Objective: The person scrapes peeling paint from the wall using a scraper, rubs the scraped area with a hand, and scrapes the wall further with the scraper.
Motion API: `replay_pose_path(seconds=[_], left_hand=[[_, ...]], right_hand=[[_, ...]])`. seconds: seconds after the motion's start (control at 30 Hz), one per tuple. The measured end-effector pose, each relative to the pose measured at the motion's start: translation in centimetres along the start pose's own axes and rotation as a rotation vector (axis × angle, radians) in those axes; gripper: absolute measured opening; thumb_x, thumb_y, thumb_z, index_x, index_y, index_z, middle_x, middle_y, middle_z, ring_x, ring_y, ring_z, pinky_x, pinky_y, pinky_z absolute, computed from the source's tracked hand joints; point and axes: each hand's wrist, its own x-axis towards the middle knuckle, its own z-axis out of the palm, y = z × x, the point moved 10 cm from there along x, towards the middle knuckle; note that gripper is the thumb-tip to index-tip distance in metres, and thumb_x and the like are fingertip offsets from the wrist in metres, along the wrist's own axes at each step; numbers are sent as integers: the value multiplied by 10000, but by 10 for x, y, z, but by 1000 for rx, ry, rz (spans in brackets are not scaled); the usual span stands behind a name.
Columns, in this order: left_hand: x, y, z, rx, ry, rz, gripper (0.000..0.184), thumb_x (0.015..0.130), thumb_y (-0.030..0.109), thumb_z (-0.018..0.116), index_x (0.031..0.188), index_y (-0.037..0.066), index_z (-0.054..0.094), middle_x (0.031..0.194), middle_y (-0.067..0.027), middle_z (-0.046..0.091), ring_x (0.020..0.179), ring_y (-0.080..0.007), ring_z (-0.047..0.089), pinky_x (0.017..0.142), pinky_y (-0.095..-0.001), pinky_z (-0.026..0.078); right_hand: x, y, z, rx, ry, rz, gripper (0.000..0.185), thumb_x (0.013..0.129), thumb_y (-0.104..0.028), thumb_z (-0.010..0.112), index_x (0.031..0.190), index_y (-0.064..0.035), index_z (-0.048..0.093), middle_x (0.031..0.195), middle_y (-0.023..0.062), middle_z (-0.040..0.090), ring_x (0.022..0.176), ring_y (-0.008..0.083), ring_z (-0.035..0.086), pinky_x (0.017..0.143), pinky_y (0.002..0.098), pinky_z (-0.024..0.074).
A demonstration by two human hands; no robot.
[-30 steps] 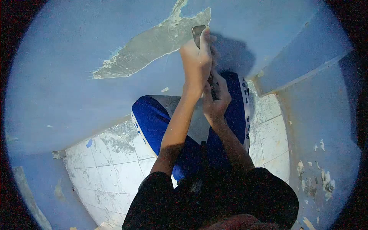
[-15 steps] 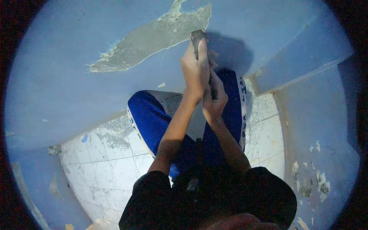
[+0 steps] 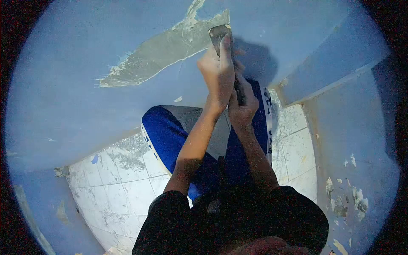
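A dark scraper (image 3: 220,31) has its broad end against the wall, at the lower right edge of a bare grey patch (image 3: 159,55) where the blue paint is gone. My left hand (image 3: 217,70) is closed around the scraper's upper part, thumb lying along its face. Lower down and to the right, my right hand (image 3: 244,106) grips the rear part of the tool. Fingers of both hands partly cover it. Pale, ragged paint edges border the grey patch.
Blue painted wall (image 3: 106,110) fills the front. A ledge (image 3: 340,83) juts out at right. Dirty white floor tiles (image 3: 110,174) lie under my bent legs in blue trousers (image 3: 163,127). A small paint flake (image 3: 178,99) shows below the patch. The right wall has peeled spots (image 3: 359,202).
The scraper's broad end has moved up along the wall and now overlaps the grey patch's right end. Both hands keep their hold. The wall sits slightly lower in view.
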Motion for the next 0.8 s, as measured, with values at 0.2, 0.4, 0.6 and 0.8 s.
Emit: replay_pose_path(seconds=[0.2,0.4,0.6,0.8], left_hand=[[-5,-16,-4,82,29,-3,402,957,250,509,699,-30,636,546,-73,598,436,-101,529,419,-260,409],[13,13,22,-181,-122,-45,324,937,295,540,885,-2,659,597,-62,602,498,-109,533,455,-271,416],[-1,-15,4,23,27,-99,397,972,309,479,792,-23,601,540,-61,570,451,-106,536,426,-262,413],[1,22,7,26,58,156,363,964,279,484,804,-24,604,585,-75,594,454,-128,552,429,-276,428]], right_hand=[[-14,-1,-5,-113,2,-31,358,900,-176,573,1191,32,570,1099,184,640,1025,235,618,885,339,469],[26,-22,-10,6,2,32,324,879,-108,577,1164,45,588,1094,183,648,983,209,624,866,338,471],[5,-10,-5,-74,-10,-55,312,886,-100,561,1162,43,587,1102,189,642,1007,230,617,870,338,467],[17,-20,-15,-57,-40,-22,318,881,-111,569,1161,38,585,1089,202,644,971,242,637,838,331,481]])
